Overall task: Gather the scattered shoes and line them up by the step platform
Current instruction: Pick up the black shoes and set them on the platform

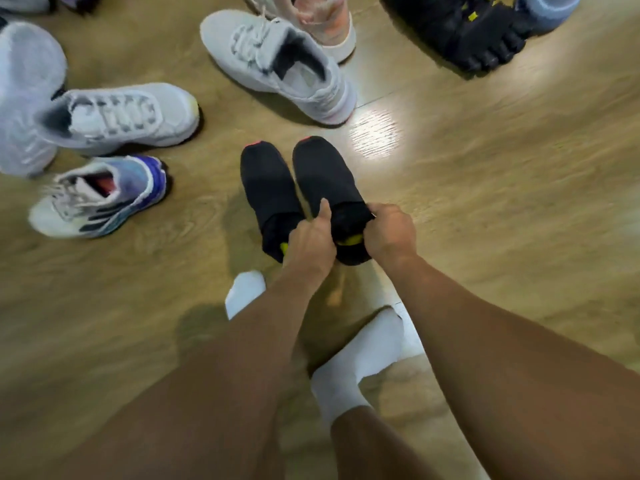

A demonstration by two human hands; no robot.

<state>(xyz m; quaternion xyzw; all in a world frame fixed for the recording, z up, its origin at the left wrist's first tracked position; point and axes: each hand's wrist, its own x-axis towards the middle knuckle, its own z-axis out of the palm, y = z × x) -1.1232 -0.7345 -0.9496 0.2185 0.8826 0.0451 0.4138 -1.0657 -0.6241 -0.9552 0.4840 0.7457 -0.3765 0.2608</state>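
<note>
Head view: the left hand (310, 241) and right hand (390, 233) each pinch a heel of the black shoes (268, 183), side by side at the floor (491, 209). Best keep toes level while carrying.

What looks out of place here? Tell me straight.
Nothing is damaged or spilled. The white sneaker, grey sneaker and purple sneaker lie scattered, each pointing a different way. Only the black pair, gripped at the heels by the left hand and right hand, sits side by side.
</note>
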